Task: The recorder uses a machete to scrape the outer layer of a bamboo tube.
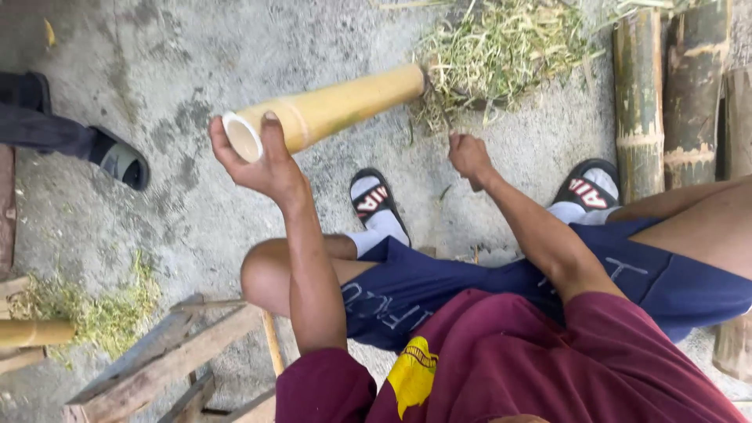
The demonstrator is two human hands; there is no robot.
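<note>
Maroon shirt (517,368) and blue shorts (439,290) fill the lower view; person seated, knees apart, feet in black slide sandals (377,200) over white socks on a concrete floor (157,63). Left hand (258,160) raised, its grip wrapped around the near cut end of a yellow bamboo section (337,106), thumb over the top beside the pale hollow rim. Bamboo section tilts up and away, far end touching a heap of green-yellow shavings (501,47) on the floor. Right hand (468,157) closed in a fist just below that heap, near the far end of the bamboo; grip tight around something thin, a dark sliver showing above the knuckles, too small to tell what it is. Upright bamboo poles (638,102) stand at the right edge. Wooden frame (164,360) lower left, more shavings (102,313) beside it. Another person's dark shoe (121,160) at left edge
</note>
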